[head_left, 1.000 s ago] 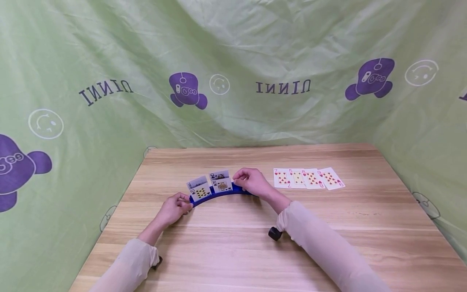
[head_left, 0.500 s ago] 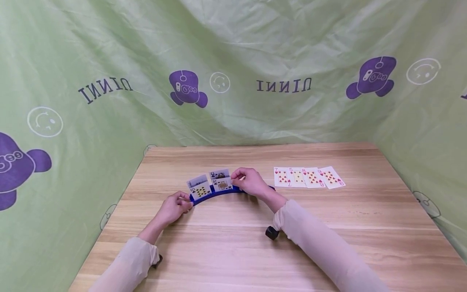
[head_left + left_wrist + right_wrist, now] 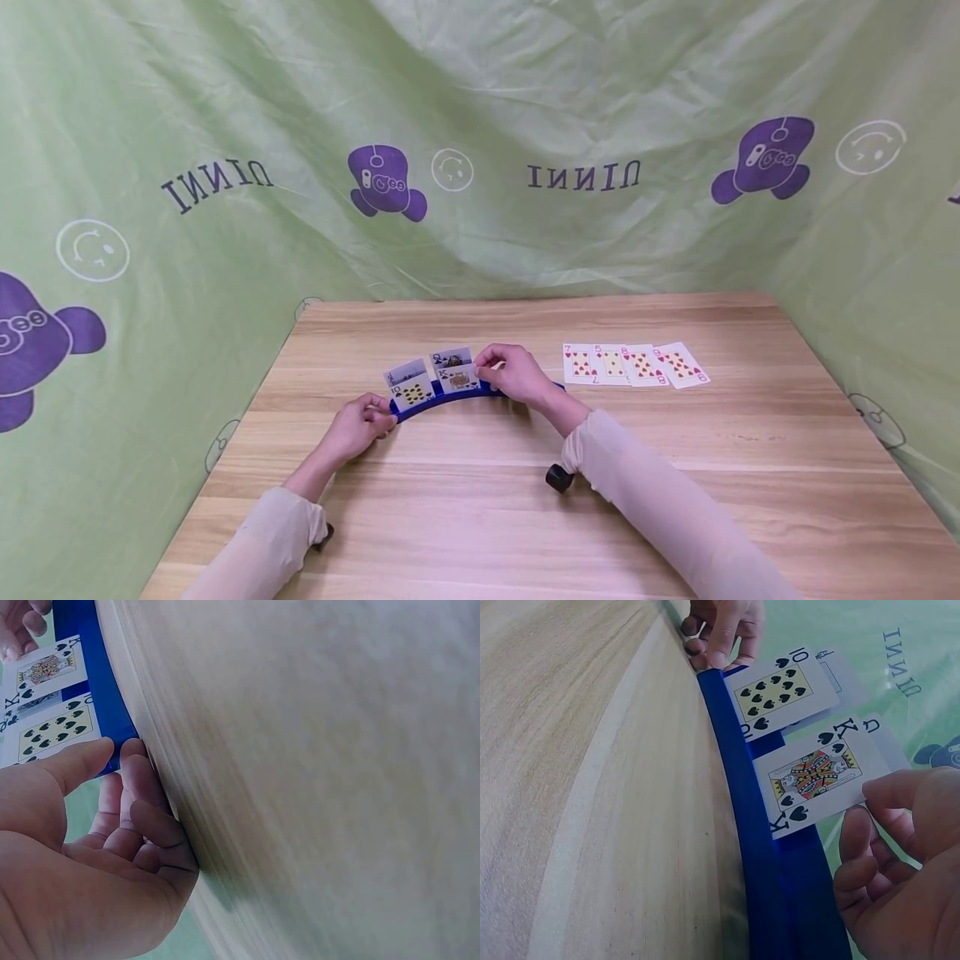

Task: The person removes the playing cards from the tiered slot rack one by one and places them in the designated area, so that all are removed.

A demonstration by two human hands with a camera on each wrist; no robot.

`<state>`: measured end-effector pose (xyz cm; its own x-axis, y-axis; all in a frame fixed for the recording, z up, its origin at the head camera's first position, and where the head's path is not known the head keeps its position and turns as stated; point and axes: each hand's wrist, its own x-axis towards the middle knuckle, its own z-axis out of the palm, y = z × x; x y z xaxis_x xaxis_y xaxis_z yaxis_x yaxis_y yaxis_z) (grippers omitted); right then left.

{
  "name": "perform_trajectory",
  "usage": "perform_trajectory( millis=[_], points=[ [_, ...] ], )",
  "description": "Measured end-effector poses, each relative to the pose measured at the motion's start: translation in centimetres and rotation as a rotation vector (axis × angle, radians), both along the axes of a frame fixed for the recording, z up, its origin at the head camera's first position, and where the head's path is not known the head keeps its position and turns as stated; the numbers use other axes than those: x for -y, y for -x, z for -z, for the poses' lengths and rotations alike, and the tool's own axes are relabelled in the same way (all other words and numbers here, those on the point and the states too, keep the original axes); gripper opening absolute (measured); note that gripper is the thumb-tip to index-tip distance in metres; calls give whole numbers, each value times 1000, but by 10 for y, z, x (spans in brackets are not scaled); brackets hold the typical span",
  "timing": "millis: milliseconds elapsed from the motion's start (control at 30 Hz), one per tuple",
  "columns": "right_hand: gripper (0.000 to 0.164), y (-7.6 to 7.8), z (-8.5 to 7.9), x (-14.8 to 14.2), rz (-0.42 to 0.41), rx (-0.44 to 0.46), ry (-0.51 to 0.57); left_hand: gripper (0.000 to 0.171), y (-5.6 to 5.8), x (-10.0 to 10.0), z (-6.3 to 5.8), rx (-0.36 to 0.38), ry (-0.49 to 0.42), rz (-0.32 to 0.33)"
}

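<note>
A curved blue card holder (image 3: 761, 900) stands on the table with cards upright in its two rows. My left hand (image 3: 356, 429) pinches the holder's left end between thumb and fingers. My right hand (image 3: 517, 375) pinches the right edge of the king of spades (image 3: 814, 780), whose lower edge is at the holder's front slot. Left of the king is the ten of spades (image 3: 780, 694). Behind the king, the queen (image 3: 451, 359) shows its upper part. Another card (image 3: 406, 372) stands behind the ten, mostly hidden by it.
Four red-suited cards would be several: a seven (image 3: 580, 365), a five (image 3: 611, 365), an eight (image 3: 642, 367) and a nine (image 3: 679, 366) lie face up, overlapping, to the right on the wooden table (image 3: 480, 517). A green patterned curtain (image 3: 480, 242) surrounds the table.
My right hand has shifted slightly left, and its fingertips now overlap the king's right edge. The left hand stays on the holder's end.
</note>
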<state>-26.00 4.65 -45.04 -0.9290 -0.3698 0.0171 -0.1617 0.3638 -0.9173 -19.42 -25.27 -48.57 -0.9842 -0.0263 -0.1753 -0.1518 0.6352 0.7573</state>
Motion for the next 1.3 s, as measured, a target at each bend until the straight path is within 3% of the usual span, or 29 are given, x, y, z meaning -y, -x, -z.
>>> perform_trajectory(
  millis=[333, 767, 1300],
  points=[
    [12, -1, -3, -5, -16, -1, 36, 21, -2, -1, 1, 3, -9, 7],
    [14, -5, -9, -18, -27, -3, 1, 21, -1, -1, 1, 1, -5, 6],
    [14, -9, -15, -36, -2, 36, 65, 21, 0, -1, -1, 5, 3, 3]
  ],
)
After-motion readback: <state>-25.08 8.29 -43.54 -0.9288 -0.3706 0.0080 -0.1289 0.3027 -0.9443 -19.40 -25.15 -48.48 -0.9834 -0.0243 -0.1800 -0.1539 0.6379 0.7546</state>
